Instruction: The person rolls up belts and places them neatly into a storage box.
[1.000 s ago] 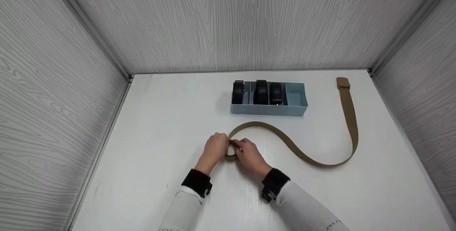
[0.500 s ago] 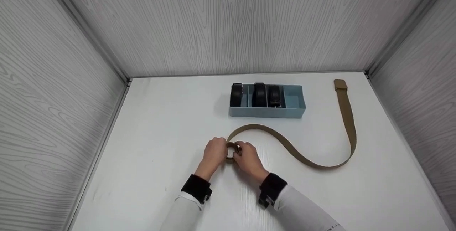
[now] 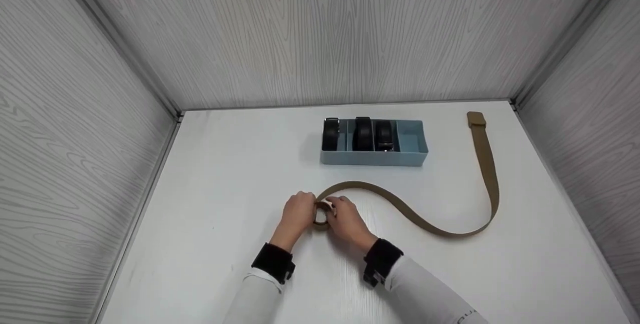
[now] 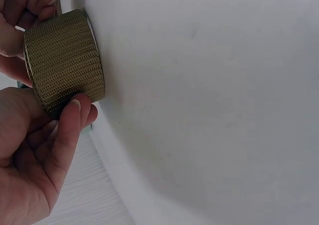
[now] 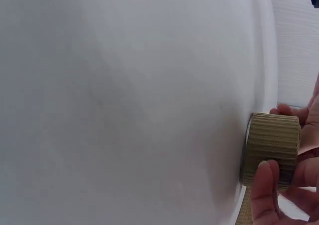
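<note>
Two hands, left hand (image 3: 298,210) and right hand (image 3: 347,218), pinch the rolled end of a tan woven fabric belt (image 3: 452,229) on the white desk (image 3: 225,204).

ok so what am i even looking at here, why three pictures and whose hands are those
These are a person's two bare hands, filmed by three cameras at the same moment. The wide picture comes from a camera worn on the head, looking down at a white table boxed in by grey wood-grain walls. The other two come from cameras strapped to each wrist, so they show the work very close up and tilted.

The left hand and the right hand grip a small roll at one end of a tan woven belt. In the wrist pictures you see that roll up close, with fingers on both sides. The rest of the belt lies loose, curving across the table to its far end near the back right corner.

Behind the hands sits a blue tray with dividers, holding three dark rolled belts; its right compartment is empty.
</note>
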The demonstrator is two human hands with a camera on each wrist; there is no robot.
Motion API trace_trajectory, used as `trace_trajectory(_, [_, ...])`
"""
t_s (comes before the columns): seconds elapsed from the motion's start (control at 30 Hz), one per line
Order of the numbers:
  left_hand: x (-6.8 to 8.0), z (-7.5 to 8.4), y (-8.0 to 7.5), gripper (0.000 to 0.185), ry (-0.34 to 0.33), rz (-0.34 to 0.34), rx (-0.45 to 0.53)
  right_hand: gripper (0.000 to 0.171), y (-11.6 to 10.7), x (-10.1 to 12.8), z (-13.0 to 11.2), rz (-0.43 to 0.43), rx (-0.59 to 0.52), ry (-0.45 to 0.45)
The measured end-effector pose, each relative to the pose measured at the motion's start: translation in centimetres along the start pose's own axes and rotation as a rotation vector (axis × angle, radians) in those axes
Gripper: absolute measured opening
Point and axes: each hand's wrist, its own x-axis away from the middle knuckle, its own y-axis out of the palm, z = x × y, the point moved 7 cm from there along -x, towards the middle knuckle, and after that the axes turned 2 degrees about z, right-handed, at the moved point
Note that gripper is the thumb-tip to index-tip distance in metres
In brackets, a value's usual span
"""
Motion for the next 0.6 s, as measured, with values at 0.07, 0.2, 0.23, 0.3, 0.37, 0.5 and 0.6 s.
trace_trajectory(0.07, [-0.01,0.16,0.02,0.009,-0.011,0.005,0.008,0.033,-0.32,-0.06,0.38,0.0,-0.002,0.049])
trace_trajectory(0.2, [-0.05,0.66,0.11,0.008,-0.015,-0.015,0.011,0.028,-0.61,-0.18,0.65,-0.011,0.007,0.078])
trace_trajectory(0.23, [-0.08,0.77,0.13,0.008,-0.014,-0.024,0.006,0.027,-0.62,-0.21,0.6,-0.017,0.013,0.068])
trace_trajectory(0.3, [-0.18,0.91,0.11,0.008,-0.01,-0.039,-0.006,0.028,-0.61,-0.26,0.39,-0.027,0.02,0.031])
trace_trajectory(0.37, [-0.29,0.95,0.11,0.008,-0.005,-0.053,-0.014,0.03,-0.58,-0.3,0.17,-0.041,0.022,-0.004])
trace_trajectory(0.5, [-0.36,0.88,0.12,0.009,0.004,-0.068,-0.002,0.034,-0.39,-0.34,0.02,-0.061,0.039,-0.044])
trace_trajectory(0.6, [-0.21,0.76,0.19,0.007,-0.017,-0.061,0.005,0.03,-0.31,-0.16,0.29,-0.052,0.044,-0.005])
